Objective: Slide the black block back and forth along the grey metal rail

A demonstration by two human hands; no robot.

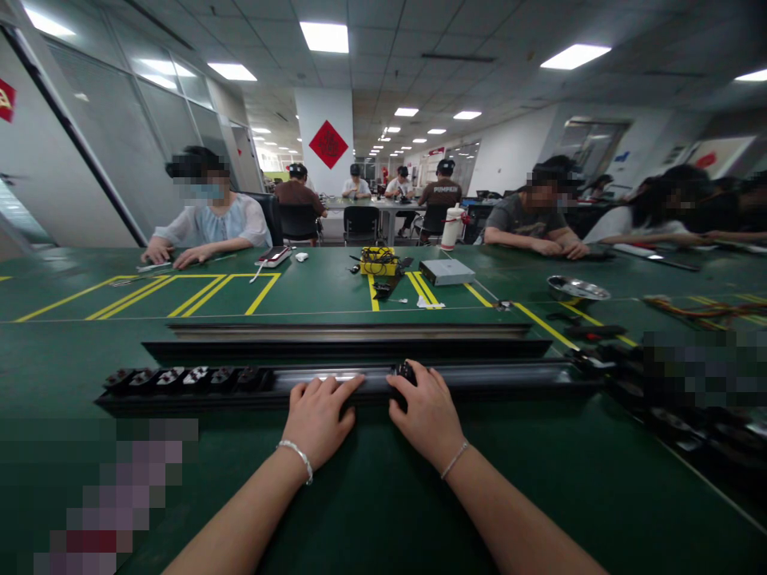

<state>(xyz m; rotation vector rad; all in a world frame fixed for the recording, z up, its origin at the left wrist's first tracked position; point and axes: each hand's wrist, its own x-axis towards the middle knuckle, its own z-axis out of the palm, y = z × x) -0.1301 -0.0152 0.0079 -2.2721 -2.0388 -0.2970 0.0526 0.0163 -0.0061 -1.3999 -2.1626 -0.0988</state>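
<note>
L hand (317, 415) rests on the black rail (503, 377), fingers spread, released. R hand (428, 411) grasps a small blk module (401, 370) in the rail's channel, approx. 12 o'clock of worker. Six similar modules (196, 377) sit in a row, approx. 10–11 o'clock. Metal bowl (578, 282) at 1 o'clock, per my view.

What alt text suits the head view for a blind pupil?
A person's left hand rests on a long black rail on a green table; the right hand touches a small black block there. More blocks line the rail's left end.
</note>
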